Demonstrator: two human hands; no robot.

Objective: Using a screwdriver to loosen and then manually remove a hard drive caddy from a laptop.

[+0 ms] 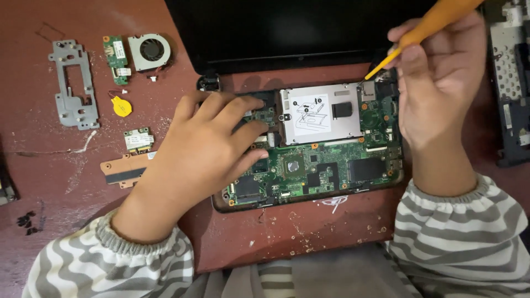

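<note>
Centre of the frame: an opened laptop base [309,207] lies on the reddish table [309,237], its green motherboard [326,165] exposed and a silver drive caddy [320,113] seated in the upper middle. My left hand [204,149] rests flat on the left part of the board, fingers spread and holding nothing, the fingertips touching components near the caddy's left edge. My right hand [441,83], at the upper right of the frame, is closed in a pinch around an orange-handled screwdriver [419,36]; its tip meets the upper right corner of the caddy. Whether the tip sits in a screw head I cannot tell. The dark screen [287,30] lies flat across the top of the frame.

Left of the frame, well apart from both hands: a grey metal bracket [72,83], a small green board [116,58], a cooling fan [149,51], a yellow coin cell [121,106], a wireless card [138,139] and a copper heat plate [126,170]. Small black screws [26,221] lie at the lower left.
</note>
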